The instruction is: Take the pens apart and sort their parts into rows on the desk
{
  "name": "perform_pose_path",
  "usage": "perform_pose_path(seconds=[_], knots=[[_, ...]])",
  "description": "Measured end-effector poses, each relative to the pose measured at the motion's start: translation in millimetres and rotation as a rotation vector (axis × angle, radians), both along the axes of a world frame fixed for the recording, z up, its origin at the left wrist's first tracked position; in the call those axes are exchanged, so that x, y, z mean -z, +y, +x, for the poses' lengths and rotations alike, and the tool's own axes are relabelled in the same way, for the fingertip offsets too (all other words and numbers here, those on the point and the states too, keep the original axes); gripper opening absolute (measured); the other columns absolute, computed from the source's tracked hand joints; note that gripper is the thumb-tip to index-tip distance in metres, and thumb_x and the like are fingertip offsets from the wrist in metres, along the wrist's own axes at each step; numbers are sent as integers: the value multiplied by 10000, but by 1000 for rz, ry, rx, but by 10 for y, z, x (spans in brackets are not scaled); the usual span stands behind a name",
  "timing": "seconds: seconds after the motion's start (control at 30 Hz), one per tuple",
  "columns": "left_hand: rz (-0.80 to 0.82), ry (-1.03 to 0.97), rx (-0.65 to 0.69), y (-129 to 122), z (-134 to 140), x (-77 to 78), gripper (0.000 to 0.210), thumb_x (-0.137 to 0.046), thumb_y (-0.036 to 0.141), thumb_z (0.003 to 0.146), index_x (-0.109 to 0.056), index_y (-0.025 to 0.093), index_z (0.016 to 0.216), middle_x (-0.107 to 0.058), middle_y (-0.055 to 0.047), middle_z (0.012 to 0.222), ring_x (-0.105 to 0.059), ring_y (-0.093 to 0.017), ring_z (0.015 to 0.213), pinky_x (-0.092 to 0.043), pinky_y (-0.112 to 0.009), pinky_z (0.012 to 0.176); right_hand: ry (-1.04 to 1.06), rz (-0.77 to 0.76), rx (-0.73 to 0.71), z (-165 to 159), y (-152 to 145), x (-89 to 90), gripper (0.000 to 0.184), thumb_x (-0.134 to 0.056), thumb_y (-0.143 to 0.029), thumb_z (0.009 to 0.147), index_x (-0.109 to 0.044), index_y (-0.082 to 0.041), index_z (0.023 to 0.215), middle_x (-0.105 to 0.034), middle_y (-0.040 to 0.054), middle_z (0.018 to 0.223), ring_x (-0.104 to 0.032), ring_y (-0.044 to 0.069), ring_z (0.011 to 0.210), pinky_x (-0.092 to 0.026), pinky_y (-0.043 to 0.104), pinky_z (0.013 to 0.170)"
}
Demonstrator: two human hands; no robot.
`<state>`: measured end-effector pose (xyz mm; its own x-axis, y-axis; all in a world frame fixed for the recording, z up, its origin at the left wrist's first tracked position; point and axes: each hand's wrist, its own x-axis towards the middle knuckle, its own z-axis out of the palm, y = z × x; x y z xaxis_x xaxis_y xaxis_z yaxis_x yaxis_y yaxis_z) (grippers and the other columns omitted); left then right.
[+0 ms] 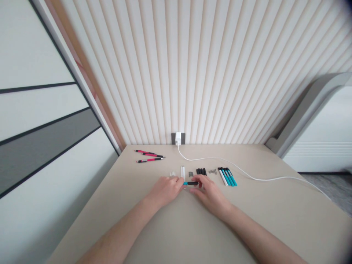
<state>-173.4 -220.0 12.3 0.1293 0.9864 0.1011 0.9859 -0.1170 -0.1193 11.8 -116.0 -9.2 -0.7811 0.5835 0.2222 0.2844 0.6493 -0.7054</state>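
My left hand (168,190) pinches the blue end of a pen (192,183) with a black grip, held level just above the table. My right hand (210,194) curls around the black end, its thumb a little below the pen. Its exact fingertip contact is hard to see. Just beyond my hands lie thin white refill tubes (183,171), small clear pieces (172,173), small grey metal parts (190,174) that look like springs, and several black grips (201,171), partly hidden by my right hand. Small metallic tips (212,171) lie further right.
Several pen barrels (227,176), blue and white with black ends, lie in a row on the right. Three red and black pens (150,160) lie at the back left. A white cable (255,179) runs across the table (165,227) from a charger (178,138) at the wall.
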Motion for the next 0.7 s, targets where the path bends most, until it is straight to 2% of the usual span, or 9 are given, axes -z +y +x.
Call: perform_pose_path(seconds=[0.13, 0.2, 0.27, 0.4, 0.5, 0.6, 0.7], knots=[[13, 10, 8, -9, 42, 7, 255, -397, 365, 990, -545, 177, 903, -655, -49, 779, -666, -205, 681, -474, -280, 567, -47, -22, -34, 35, 2, -18, 257, -408, -324, 967, -622, -199, 898, -642, 41, 822, -576, 179, 768, -435, 296, 727], [4, 14, 7, -19, 49, 0, 257, -393, 364, 992, -547, 177, 908, -655, -45, 778, -667, -204, 671, -470, -278, 553, -44, -46, -5, 31, -5, -27, 153, -499, -306, 921, -600, -192, 930, -636, 34, 836, -562, 170, 743, -431, 284, 697], [-10, 12, 4, -33, 52, -11, 240, -407, 352, 990, -550, 176, 914, -659, -42, 783, -672, -198, 668, -465, -270, 549, -20, -63, 4, 28, -18, -39, 190, -579, -306, 870, -574, -190, 1022, -635, 38, 898, -555, 164, 744, -432, 278, 688], [-13, 7, 21, -68, 61, -28, 255, -407, 367, 989, -551, 175, 902, -665, -38, 783, -678, -205, 675, -462, -273, 540, -11, -106, -74, 39, -36, -77, 162, -449, -299, 944, -580, -206, 934, -624, 16, 821, -554, 158, 738, -420, 279, 696], [-3, 5, 18, -83, 68, -41, 246, -409, 355, 990, -552, 172, 909, -662, -39, 775, -674, -196, 661, -457, -267, 538, 50, -97, -76, 52, -41, -93, 81, -512, -264, 901, -557, -201, 925, -610, 27, 874, -553, 165, 806, -423, 269, 702], [0, 1, 13, -86, 67, -61, 233, -414, 344, 990, -554, 172, 920, -665, -40, 789, -674, -192, 670, -454, -265, 539, 85, -138, -83, 48, -53, -88, 173, -522, -300, 905, -568, -202, 1039, -616, 37, 935, -553, 163, 823, -431, 265, 699], [5, 5, 24, -86, 66, -74, 252, -404, 358, 991, -551, 174, 902, -662, -35, 787, -675, -205, 682, -454, -276, 531, 65, -194, -52, 23, -62, -71, 233, -417, -331, 959, -607, -196, 958, -608, 15, 791, -541, 148, 719, -425, 260, 661]])
